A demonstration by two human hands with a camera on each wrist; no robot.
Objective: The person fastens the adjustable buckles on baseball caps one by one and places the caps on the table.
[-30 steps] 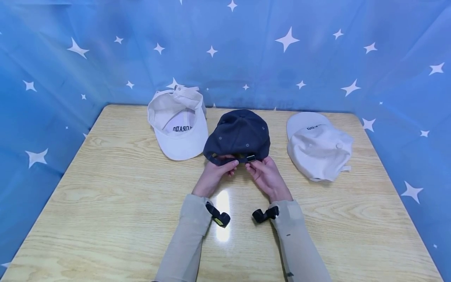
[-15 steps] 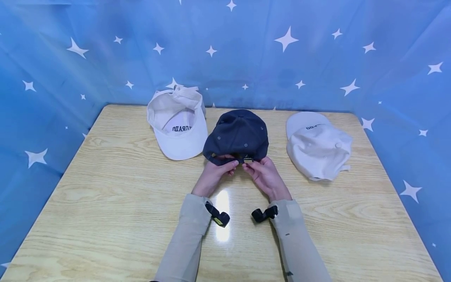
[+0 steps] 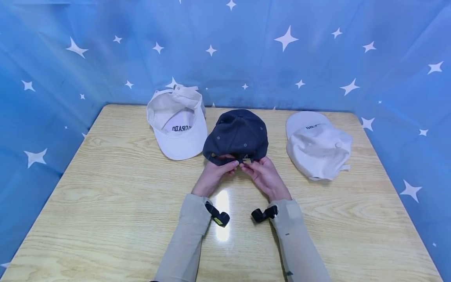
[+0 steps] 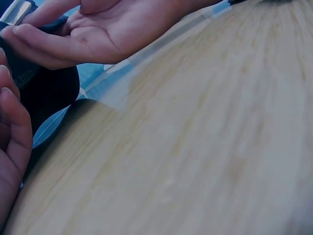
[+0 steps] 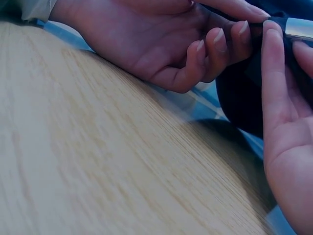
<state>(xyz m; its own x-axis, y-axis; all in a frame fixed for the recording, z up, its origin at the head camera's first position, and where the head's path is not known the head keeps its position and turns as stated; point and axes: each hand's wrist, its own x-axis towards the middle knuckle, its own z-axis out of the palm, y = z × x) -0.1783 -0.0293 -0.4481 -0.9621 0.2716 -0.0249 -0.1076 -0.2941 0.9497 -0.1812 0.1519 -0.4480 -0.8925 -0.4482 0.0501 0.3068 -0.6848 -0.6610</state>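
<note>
A navy baseball cap [image 3: 243, 131] stands at the middle of the table, its back strap facing me. My left hand [image 3: 213, 174] pinches the strap between thumb and fingers on the left side. On the other side my right hand [image 3: 266, 176] holds the strap at its metal buckle [image 3: 247, 160], thumb and index finger at the buckle. The right wrist view shows the shiny buckle [image 5: 301, 28] between the fingertips of both hands, with the left hand's other fingers [image 5: 217, 46] curled below. The cap's brim is hidden behind its crown.
A white cap [image 3: 181, 125] lies with its inside showing at the back left, close to the navy one. Another white cap [image 3: 318, 149] lies crown up on the right. A blue star-patterned cloth [image 3: 246, 51] hangs behind the wooden table [image 3: 123, 196].
The buckle and my right fingertips have shifted slightly left along the strap, toward my left hand. The buckle has turned to lie more level. My left hand keeps its hold.
</note>
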